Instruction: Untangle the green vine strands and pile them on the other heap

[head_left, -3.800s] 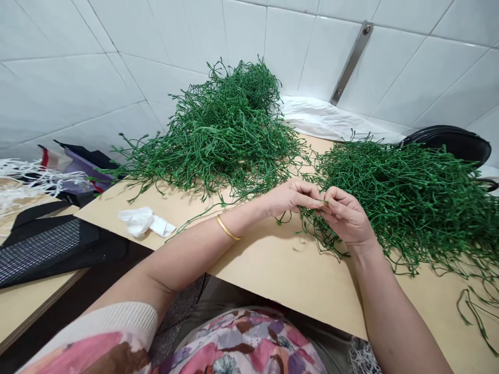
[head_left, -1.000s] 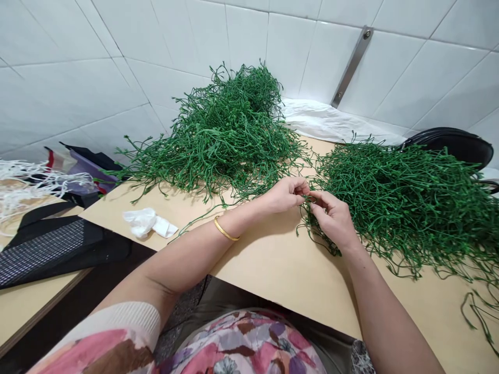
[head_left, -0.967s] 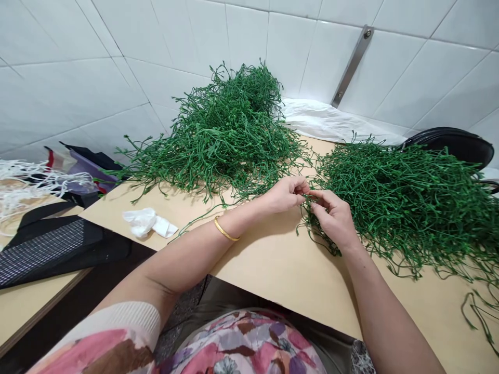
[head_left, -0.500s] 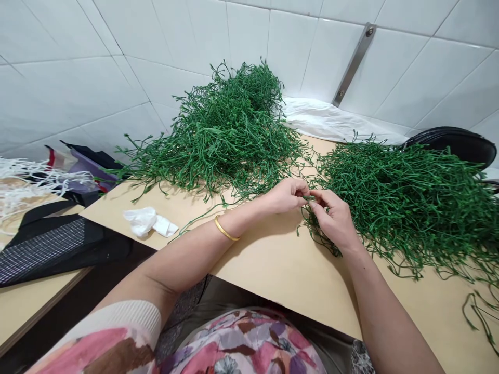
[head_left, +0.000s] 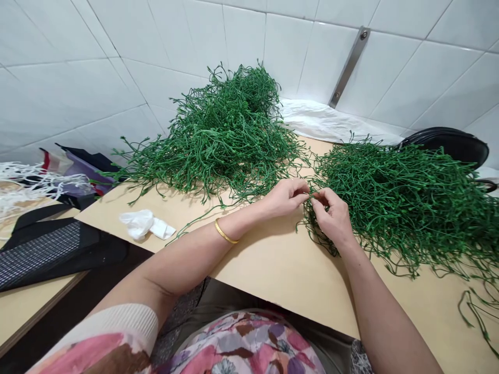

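Note:
Two heaps of thin green strands with small knobbed ends lie on the tan table [head_left: 265, 259]: a left heap [head_left: 230, 130] against the wall and a right heap [head_left: 405, 202]. Between them, near the table's front, my left hand [head_left: 288, 196] and my right hand [head_left: 331, 212] meet fingertip to fingertip. Each pinches a green strand [head_left: 311, 196] at the same spot. More strands hang below my right hand and rest on the table. A gold bangle circles my left wrist.
Crumpled white tissue [head_left: 146, 224] lies left of my left forearm. A black bag [head_left: 448, 144] sits behind the right heap. White cloth [head_left: 312, 117] runs along the wall. At far left are white strands [head_left: 39, 182] and a black mesh item [head_left: 42, 252].
The view has shifted slightly. My left fingers have straightened a little at the pinch, and both hands stay close together on the strand.

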Motion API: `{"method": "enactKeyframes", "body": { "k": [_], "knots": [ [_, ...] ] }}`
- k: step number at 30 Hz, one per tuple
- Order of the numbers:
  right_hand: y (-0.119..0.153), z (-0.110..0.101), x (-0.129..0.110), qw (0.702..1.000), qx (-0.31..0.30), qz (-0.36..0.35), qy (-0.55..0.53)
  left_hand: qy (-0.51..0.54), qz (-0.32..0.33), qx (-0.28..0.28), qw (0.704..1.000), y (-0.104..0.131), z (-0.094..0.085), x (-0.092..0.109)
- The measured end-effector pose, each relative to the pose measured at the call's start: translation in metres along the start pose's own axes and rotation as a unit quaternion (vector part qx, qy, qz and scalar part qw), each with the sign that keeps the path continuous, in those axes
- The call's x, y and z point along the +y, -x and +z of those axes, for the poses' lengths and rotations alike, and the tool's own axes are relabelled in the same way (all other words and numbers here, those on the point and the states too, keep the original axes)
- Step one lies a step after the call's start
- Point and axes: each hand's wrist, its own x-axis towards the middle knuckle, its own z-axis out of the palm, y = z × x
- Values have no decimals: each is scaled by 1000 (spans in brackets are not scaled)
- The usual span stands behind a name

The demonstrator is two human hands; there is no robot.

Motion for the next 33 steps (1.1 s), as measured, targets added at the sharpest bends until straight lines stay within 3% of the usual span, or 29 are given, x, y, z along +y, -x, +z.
{"method": "enactKeyframes", "body": {
  "k": [4,8,10,13,15,18,20,22,24,27,33],
  "knots": [
    [1,0,1,1000,17,-1,-3,33,21,95,995,-1,0,3],
    [1,-1,0,998,47,-40,20,49,54,185,980,2,-6,24],
    [1,-1,0,994,76,-68,42,68,21,167,983,7,-8,37],
    [2,-2,-1,980,129,-133,76,136,-123,83,979,17,-11,49],
    [3,-3,-4,966,152,-187,98,208,-232,44,949,22,-13,47],
    [5,-5,-11,940,156,-274,131,337,-365,18,868,27,-15,36],
    [8,-6,-17,919,145,-330,160,411,-420,-2,809,28,-14,30],
    [11,-6,-22,897,130,-376,194,460,-425,0,779,29,-11,28],
    [14,-5,-24,880,116,-403,225,477,-401,25,781,28,-9,30],
    [16,-2,-25,871,98,-409,254,440,-379,54,812,28,-8,35],
    [15,3,-21,910,78,-322,251,301,-279,188,892,24,-14,39]
  ]
}}
